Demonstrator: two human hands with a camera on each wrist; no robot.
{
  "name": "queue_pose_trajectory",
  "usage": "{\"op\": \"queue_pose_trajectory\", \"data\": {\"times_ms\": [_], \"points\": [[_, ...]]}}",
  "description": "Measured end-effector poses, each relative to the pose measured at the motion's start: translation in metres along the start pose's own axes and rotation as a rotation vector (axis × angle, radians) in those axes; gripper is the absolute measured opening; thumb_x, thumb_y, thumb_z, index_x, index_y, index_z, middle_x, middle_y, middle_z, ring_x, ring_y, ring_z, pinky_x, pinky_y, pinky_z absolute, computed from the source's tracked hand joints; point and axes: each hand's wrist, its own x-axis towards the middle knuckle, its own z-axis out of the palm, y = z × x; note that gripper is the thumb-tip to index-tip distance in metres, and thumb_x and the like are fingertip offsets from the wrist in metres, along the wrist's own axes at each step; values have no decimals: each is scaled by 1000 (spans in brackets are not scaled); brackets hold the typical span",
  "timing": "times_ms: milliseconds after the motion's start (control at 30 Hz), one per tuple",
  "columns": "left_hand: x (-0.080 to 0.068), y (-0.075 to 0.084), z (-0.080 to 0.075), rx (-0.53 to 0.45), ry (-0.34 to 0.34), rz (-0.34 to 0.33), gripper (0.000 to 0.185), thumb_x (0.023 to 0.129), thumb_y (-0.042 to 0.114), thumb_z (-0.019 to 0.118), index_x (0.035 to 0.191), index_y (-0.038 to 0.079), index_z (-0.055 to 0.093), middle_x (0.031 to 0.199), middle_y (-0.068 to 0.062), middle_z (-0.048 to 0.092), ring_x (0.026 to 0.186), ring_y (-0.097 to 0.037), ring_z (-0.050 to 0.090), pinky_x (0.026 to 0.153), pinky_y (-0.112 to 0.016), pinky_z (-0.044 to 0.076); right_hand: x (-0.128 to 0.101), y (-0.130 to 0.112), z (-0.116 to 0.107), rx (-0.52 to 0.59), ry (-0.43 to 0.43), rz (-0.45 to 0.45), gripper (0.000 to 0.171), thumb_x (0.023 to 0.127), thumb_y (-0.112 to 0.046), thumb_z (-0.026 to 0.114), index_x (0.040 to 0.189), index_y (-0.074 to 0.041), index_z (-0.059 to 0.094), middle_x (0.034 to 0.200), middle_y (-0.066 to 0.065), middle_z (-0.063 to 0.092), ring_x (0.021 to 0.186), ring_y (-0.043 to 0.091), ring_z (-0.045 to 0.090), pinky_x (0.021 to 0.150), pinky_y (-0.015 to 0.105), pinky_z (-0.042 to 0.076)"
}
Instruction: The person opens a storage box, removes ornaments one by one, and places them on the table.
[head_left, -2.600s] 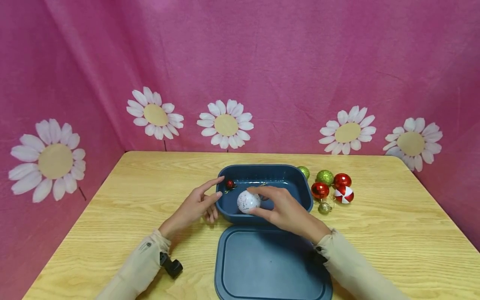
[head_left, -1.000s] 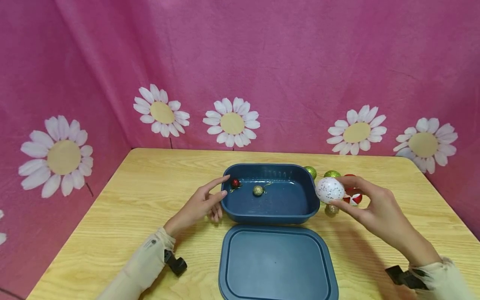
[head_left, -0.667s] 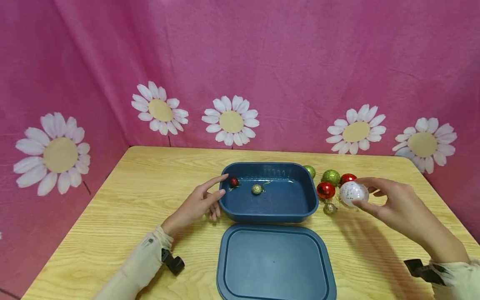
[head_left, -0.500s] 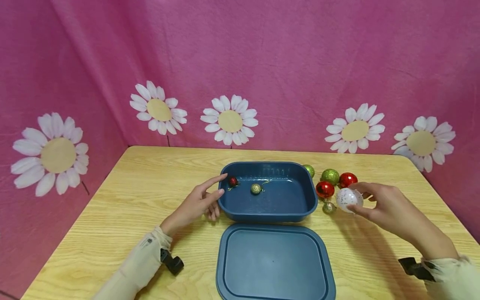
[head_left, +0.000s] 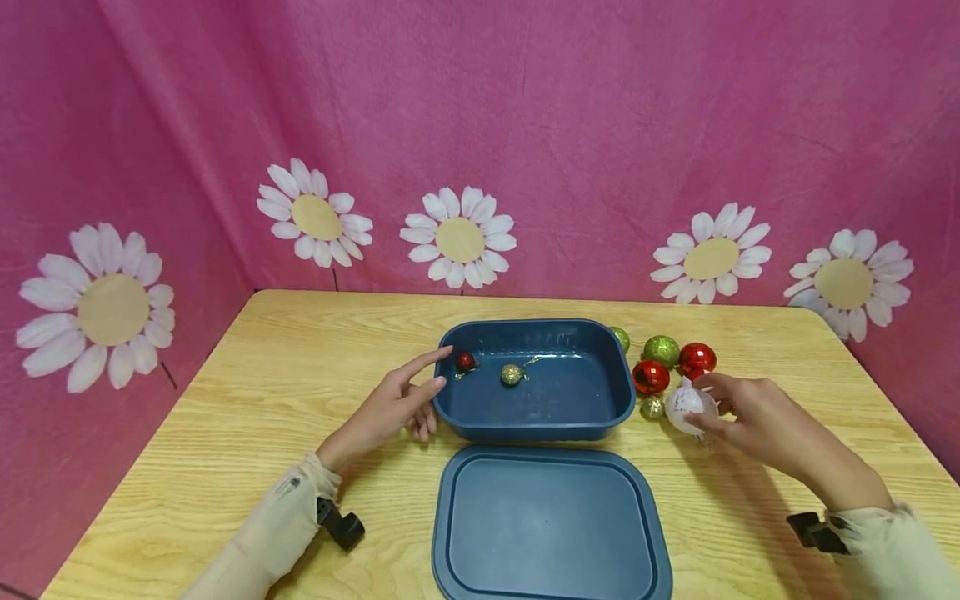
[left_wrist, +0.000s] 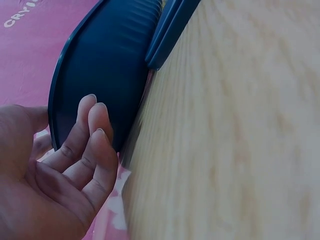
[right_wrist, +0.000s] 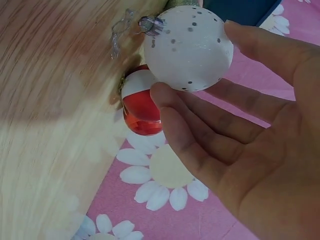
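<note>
My right hand [head_left: 738,408] pinches a white speckled bauble [head_left: 686,403] [right_wrist: 189,47] low over the table, right of the blue box [head_left: 618,392], beside a cluster of red and green baubles [head_left: 651,377]. A red-and-white bauble [right_wrist: 140,102] lies just behind the white one. My left hand [head_left: 397,398] [left_wrist: 75,160] rests against the box's left wall, index finger along the rim, fingers straight. Inside the box lie a small red bauble [head_left: 466,362] and a small gold bauble [head_left: 512,374].
The blue lid [head_left: 547,533] lies flat in front of the box. A small gold bauble [head_left: 651,407] sits on the wooden table [head_left: 225,433] next to the white one. Pink daisy-print cloth [head_left: 480,150] walls the back and sides.
My right hand lifted the white bauble out of the box, carried it right past the rim, and has now lowered it beside the bauble cluster. The left hand has stayed on the box.
</note>
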Motion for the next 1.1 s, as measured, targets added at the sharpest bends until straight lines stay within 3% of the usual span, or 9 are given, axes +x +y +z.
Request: {"op": "queue_pose_trajectory", "data": {"times_ms": [267, 533, 867, 1100], "points": [[1, 0, 3, -24, 1, -4, 50, 107, 29, 46, 155, 25, 34, 69, -21, 67, 54, -27, 65, 50, -35, 56, 0, 4, -2, -15, 28, -36, 32, 84, -17, 80, 106, 2, 67, 83, 3, 71, 70, 13, 66, 62, 32, 56], [0, -1, 4, -10, -4, 4, 49, 108, 27, 45, 156, 24, 33, 69, -20, 67, 55, -29, 65, 49, -35, 56, -1, 4, -7, -41, 30, -27, 30, 89, -19, 76, 109, 3, 69, 88, 6, 72, 73, 16, 67, 63, 34, 57], [-1, 0, 3, -25, 2, -22, 49, 108, 30, 43, 156, 27, 32, 70, -20, 67, 55, -28, 65, 51, -35, 57, 0, -12, -11, -76, 127, -90, 23, 87, -16, 77, 102, -1, 70, 86, 5, 71, 72, 19, 66, 61, 38, 56], [3, 0, 8, -18, -9, -13, 50, 108, 29, 44, 156, 25, 31, 69, -20, 67, 54, -28, 65, 52, -36, 57, -2, -23, -21, -92, 217, -146, 24, 82, -9, 80, 104, -2, 72, 93, 9, 73, 76, 21, 67, 62, 41, 56]]}}
